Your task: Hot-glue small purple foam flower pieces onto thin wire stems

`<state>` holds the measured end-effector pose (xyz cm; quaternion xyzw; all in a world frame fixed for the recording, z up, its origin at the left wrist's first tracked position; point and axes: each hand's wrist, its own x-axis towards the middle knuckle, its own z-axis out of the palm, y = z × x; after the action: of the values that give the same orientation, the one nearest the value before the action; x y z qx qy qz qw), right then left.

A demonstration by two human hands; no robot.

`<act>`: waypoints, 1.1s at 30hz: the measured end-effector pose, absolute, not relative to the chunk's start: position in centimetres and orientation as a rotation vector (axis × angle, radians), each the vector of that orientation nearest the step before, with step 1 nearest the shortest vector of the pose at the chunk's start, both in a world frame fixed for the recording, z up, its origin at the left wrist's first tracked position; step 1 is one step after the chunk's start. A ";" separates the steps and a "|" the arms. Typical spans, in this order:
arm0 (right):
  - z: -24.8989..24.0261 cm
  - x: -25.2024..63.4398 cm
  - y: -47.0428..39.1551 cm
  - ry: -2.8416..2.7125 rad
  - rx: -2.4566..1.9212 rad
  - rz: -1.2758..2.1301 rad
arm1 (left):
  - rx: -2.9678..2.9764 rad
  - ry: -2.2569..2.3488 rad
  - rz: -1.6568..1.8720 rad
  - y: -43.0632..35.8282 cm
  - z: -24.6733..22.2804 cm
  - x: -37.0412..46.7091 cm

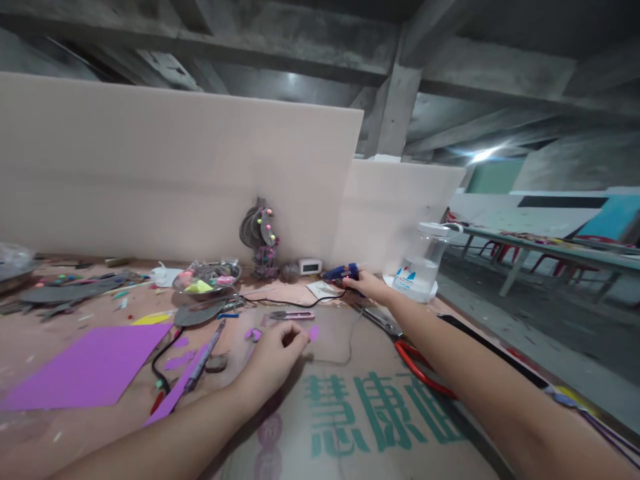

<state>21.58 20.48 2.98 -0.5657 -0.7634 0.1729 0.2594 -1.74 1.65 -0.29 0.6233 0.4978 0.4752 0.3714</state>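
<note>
My left hand (277,353) is pinched above the cardboard, and a small purple piece (314,333) shows at its fingertips. Farther back, my right hand (369,287) has its fingers closed around a blue glue gun (341,272), partly hidden by the hand; a small red light glows on it. A black cord (295,305) runs left from there. Thread snips (293,315) lie behind my left hand, beside a curled purple piece (253,335). At the left rest a purple sheet (85,367), a purple strip (177,390) and a pen (207,353).
Red-handled scissors (423,370) lie under my right forearm. A clear water jar (421,267) stands at the back right. A grey decorated model (261,240) and a small white clock (310,267) stand by the board (175,167). A bowl (233,270) holds craft bits.
</note>
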 end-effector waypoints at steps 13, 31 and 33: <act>3.6 23.4 16.0 -2.156 -1.497 -0.026 | 1.572 1.311 1.210 1.6 -0.1 -2.0; 0.0 17.6 4.3 -2.541 -0.975 0.285 | 1.606 1.332 1.168 1.6 -0.2 -2.1; 0.1 17.7 3.9 -2.535 -0.972 0.298 | 1.598 1.333 1.152 1.6 -0.1 -2.0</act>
<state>17.72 3.87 0.08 -0.3483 -0.9087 0.1070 0.2035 -2.01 1.55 -0.06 0.6235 0.5201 0.4497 0.3722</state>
